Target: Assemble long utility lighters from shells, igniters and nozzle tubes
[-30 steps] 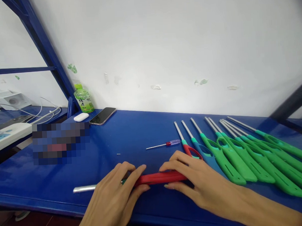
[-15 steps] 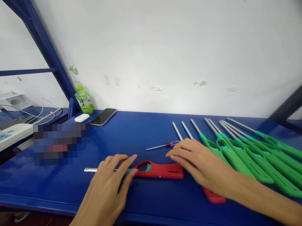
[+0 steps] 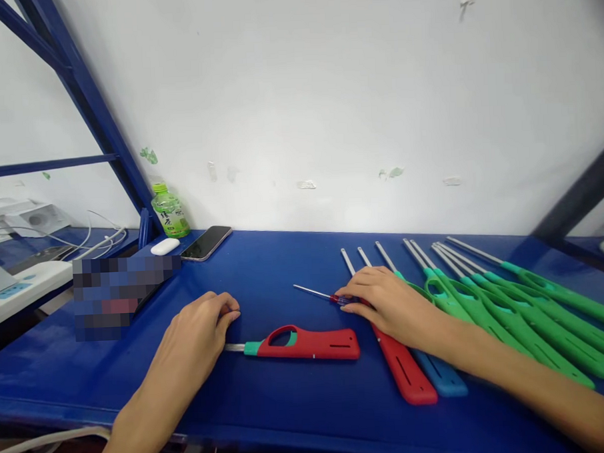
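Observation:
A red long-nosed lighter (image 3: 332, 343) lies crosswise in front of me, its teal collar and metal tube pointing left. My left hand (image 3: 199, 338) is over the tube's end and hides it; the thumb and forefinger are pinched together, and what they hold, if anything, cannot be made out. My right hand (image 3: 393, 306) is closed on the handle of a small screwdriver (image 3: 338, 299), whose shaft points left. Beneath that hand lie a second red lighter (image 3: 405, 369) and a blue lighter (image 3: 441, 374), both partly covered.
Several green lighters (image 3: 526, 317) are fanned out on the right of the blue table (image 3: 290, 414). Farther back on the left are a phone (image 3: 207, 243), a white case (image 3: 165, 246), a green bottle (image 3: 170, 212) and a blurred-out object (image 3: 119, 294). A white wall stands behind.
My right hand has closed on the screwdriver and its shaft has tilted. My left hand has slid left, off the red lighter's teal collar, and its fingers have drawn together.

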The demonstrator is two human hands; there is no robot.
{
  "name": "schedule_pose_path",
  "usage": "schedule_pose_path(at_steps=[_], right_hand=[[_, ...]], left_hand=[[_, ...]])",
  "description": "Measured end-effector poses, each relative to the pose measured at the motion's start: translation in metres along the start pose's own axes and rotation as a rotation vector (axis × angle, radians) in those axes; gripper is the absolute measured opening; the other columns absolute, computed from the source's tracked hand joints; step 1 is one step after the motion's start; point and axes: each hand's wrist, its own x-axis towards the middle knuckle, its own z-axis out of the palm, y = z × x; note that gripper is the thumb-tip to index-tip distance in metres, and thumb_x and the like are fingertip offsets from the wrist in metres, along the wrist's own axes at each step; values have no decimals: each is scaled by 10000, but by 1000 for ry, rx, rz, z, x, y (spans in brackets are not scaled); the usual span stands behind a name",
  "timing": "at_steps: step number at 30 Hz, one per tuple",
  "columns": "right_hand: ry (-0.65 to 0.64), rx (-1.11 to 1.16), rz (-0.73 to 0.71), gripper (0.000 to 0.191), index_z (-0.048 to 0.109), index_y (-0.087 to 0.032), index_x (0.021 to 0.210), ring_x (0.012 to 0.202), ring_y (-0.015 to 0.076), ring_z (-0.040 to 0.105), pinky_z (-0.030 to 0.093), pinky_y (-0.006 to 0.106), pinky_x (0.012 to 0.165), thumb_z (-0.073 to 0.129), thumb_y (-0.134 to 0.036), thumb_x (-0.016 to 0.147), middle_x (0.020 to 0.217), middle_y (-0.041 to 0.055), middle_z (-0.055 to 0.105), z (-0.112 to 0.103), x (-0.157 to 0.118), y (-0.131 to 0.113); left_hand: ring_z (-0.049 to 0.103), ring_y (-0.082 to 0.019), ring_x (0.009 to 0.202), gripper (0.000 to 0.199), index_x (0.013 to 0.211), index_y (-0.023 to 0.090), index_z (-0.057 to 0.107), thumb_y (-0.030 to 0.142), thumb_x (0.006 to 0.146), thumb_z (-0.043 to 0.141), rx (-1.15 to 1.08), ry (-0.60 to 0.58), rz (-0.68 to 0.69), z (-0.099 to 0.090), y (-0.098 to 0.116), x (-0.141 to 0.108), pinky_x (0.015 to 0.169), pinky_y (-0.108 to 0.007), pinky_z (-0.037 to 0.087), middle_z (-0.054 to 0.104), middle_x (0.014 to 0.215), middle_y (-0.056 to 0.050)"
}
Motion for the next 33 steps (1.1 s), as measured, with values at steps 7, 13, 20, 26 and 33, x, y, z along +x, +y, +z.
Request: schedule_pose_path(at_steps=[7, 13, 20, 26, 33], right_hand=[[77, 39, 20, 272, 711, -213, 1207, 955, 227, 715, 576, 406, 870, 471, -172, 1085, 1131, 96, 715, -11, -2, -4], [188, 98, 91, 272, 659, -221, 1224, 1029, 228, 724, 592, 372, 870, 415, -209, 1106, 1180, 93, 715, -24, -5, -1], [402, 204, 216, 237, 691, -274, 1210, 1021, 265, 738, 574, 433, 911, 548, -407, 1075, 1154, 57, 773, -32, -7, -9], [636, 510, 337, 235, 766, -286, 1067, 933, 238, 764, 617, 320, 764, 685, -491, 986, 1033, 25, 803, -46, -10, -22], [832, 410, 136, 73, 812, -313, 975, 702, 165, 738, 607, 282, 649, 740, -326, 973, 885, -22, 814, -46, -14, -27]], left_hand=[[654, -226, 640, 268, 778, 238, 589, 258, 977, 411, -2, 73, -1, 0, 9, 3, 572, -317, 393, 669, 747, -44], [709, -242, 818, 243, 909, 226, 661, 198, 1001, 438, -103, 158, 50, -3, 40, 15, 698, -333, 485, 737, 921, -66], [676, -222, 905, 271, 1057, 176, 721, 140, 1047, 453, -375, 255, 123, -9, 117, 44, 816, -367, 528, 699, 1031, -101], [697, -166, 664, 134, 860, 185, 708, 252, 971, 672, -849, 185, 32, -14, 111, 43, 591, -272, 538, 722, 746, -21], [762, -149, 712, 274, 921, 173, 793, 416, 816, 867, -1319, 83, -130, -16, 93, 45, 563, -199, 529, 823, 912, -66]])
